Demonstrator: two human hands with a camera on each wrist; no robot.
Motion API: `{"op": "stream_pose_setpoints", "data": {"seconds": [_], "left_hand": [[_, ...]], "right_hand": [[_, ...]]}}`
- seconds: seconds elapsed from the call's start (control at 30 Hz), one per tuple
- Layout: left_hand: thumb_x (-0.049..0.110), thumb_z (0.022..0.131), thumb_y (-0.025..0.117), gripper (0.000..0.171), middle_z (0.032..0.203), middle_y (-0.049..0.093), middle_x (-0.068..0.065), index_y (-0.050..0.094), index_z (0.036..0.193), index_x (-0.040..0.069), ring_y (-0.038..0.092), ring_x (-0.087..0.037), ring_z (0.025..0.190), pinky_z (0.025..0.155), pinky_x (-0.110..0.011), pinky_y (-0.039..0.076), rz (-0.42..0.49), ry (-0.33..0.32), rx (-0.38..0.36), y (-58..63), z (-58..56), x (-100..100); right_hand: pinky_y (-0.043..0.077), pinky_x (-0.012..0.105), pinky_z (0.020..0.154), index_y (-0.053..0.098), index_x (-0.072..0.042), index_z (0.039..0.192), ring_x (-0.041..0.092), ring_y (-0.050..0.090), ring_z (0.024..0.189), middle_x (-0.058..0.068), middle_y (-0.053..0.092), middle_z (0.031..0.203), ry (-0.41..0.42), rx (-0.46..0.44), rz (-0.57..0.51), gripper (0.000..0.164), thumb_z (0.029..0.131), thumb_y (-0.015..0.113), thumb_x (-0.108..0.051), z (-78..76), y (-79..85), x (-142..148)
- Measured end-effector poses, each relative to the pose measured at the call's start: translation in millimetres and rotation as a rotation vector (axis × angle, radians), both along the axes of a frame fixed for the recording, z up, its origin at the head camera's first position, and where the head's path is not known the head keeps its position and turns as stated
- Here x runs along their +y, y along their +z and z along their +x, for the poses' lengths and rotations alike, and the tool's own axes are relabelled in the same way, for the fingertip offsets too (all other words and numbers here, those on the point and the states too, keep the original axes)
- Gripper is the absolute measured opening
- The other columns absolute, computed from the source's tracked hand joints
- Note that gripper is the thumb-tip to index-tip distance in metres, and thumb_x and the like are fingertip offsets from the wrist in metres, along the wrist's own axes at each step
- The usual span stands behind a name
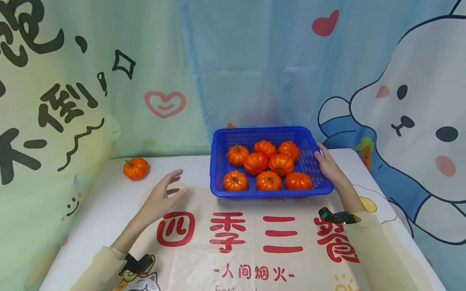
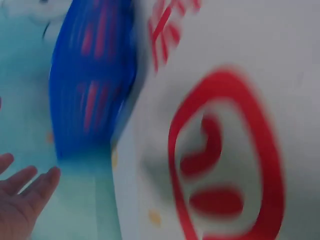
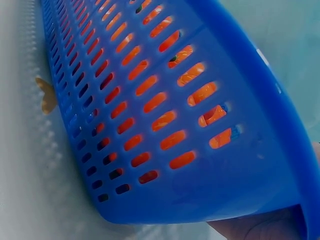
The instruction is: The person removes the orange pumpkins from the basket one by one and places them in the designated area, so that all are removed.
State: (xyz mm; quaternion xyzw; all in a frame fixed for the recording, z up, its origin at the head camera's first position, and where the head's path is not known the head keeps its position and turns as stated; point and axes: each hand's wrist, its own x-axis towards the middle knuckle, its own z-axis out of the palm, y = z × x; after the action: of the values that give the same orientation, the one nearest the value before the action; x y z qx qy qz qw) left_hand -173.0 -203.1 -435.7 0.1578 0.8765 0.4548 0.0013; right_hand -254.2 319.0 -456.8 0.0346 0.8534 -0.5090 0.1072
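Note:
A blue plastic basket (image 1: 233,194) with slotted walls stands at the back of the table, holding several small orange pumpkins (image 1: 269,180). At its right end my right hand (image 1: 329,166) grips the rim. The right wrist view shows the basket's slotted wall (image 3: 150,195) up close, with part of the hand (image 3: 265,226) below the rim. To the left of the basket, apart from it, my left hand (image 1: 160,200) hovers with fingers spread and nothing held. Nearest to that hand on its left, a lone pumpkin (image 1: 136,168) with a green stem sits on the table.
A beige cloth (image 1: 255,226) printed with red characters covers much of the white table (image 1: 87,226). Behind the table's back edge hangs a printed curtain (image 1: 240,81). Bands with dark devices (image 1: 336,217) sit on both wrists.

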Motion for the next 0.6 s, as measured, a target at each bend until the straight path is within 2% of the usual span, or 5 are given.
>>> {"op": "stream_pose_setpoints", "data": {"seconds": [0.1,0.23,0.4,0.5,0.6], "left_hand": [[0.035,0.092,0.066,0.065,0.15,0.043,-0.011,0.039,0.146,0.012,0.047,-0.035,0.134,0.097,-0.048,0.052,-0.017,-0.072,-0.02,1.6,16.7,23],[0.035,0.091,0.066,0.061,0.147,0.047,-0.009,0.043,0.143,0.015,0.049,-0.034,0.132,0.096,-0.047,0.053,0.023,-0.095,-0.065,3.8,26.9,39],[0.037,0.092,0.066,0.057,0.145,0.049,-0.005,0.045,0.142,0.018,0.051,-0.03,0.132,0.098,-0.045,0.053,0.081,-0.1,-0.125,6.9,26.7,49],[0.036,0.092,0.065,0.058,0.146,0.049,-0.007,0.044,0.142,0.016,0.051,-0.03,0.132,0.098,-0.046,0.052,0.085,-0.117,-0.122,10.9,23.0,54],[0.035,0.093,0.065,0.059,0.147,0.048,-0.01,0.043,0.143,0.013,0.049,-0.031,0.133,0.099,-0.047,0.051,0.084,-0.143,-0.112,16.2,15.4,62]], "right_hand": [[0.004,0.071,0.114,-0.013,-0.021,0.155,0.05,0.002,0.147,0.02,-0.007,0.162,-0.003,-0.004,0.001,0.061,0.105,0.015,-0.042,-0.1,-0.4,0],[0.005,0.071,0.114,-0.013,-0.021,0.155,0.05,0.003,0.147,0.021,-0.006,0.162,-0.004,-0.005,0.001,0.061,0.105,0.015,-0.042,-0.4,-1.2,0],[0.005,0.072,0.114,-0.013,-0.021,0.155,0.05,0.002,0.147,0.021,-0.008,0.162,-0.005,-0.021,-0.005,0.06,0.106,0.015,-0.04,-0.4,-1.0,1],[0.004,0.072,0.113,-0.013,-0.02,0.155,0.05,0.001,0.147,0.021,-0.008,0.162,-0.008,-0.03,-0.014,0.059,0.106,0.016,-0.036,0.9,4.1,-1],[0.003,0.072,0.113,-0.013,-0.017,0.155,0.051,0.0,0.147,0.022,-0.008,0.162,-0.01,-0.043,-0.027,0.059,0.107,0.017,-0.031,5.4,15.9,-8]]}}
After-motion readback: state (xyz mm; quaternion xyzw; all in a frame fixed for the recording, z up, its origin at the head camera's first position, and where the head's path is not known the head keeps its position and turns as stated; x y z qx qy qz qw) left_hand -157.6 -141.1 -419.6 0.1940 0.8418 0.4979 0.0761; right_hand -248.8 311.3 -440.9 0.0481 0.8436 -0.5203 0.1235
